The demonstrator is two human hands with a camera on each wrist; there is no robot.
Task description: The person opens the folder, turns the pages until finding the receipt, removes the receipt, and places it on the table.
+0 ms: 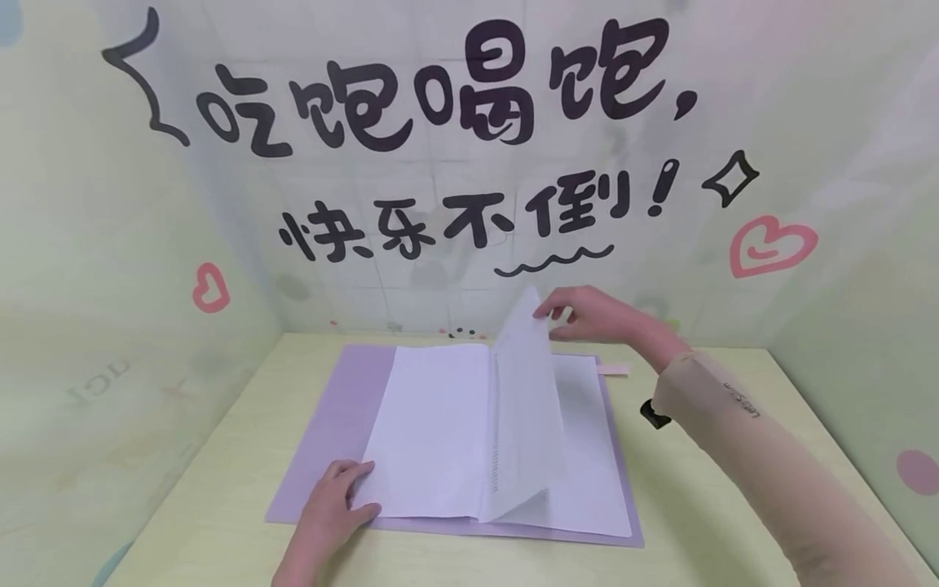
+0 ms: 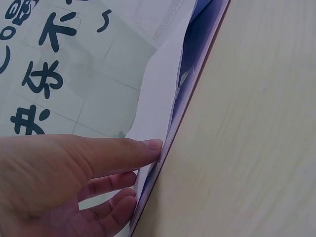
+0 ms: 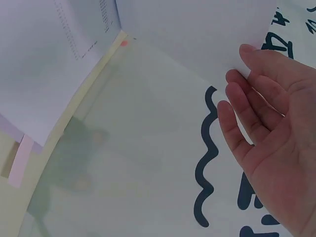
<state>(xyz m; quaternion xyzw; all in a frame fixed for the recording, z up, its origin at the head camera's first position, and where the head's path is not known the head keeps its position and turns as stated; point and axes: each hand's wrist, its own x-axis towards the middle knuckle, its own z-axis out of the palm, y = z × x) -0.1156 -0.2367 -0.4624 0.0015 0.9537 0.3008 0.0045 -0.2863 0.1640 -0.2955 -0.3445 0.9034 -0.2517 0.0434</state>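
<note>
A book with a purple cover [image 1: 333, 424] lies open on the table, its white left page [image 1: 433, 432] flat. My right hand [image 1: 587, 314] pinches the top outer corner of a raised sheet [image 1: 524, 416] between thumb and forefinger. That sheet stands nearly upright over the right page [image 1: 594, 440]; small print shows faintly on it. In the right wrist view, the other fingers of the right hand [image 3: 271, 108] are loosely bent. My left hand [image 1: 330, 505] rests at the lower left corner of the left page. Its thumb [image 2: 128, 153] lies along the page's bottom edge in the left wrist view.
The pale wooden table [image 1: 220, 465] meets a light backdrop [image 1: 411, 310] with black lettering and pink hearts. A pink tab [image 1: 614, 370] sticks out from the book's right side. A small black object [image 1: 655, 414] shows beside the right sleeve [image 1: 741, 440].
</note>
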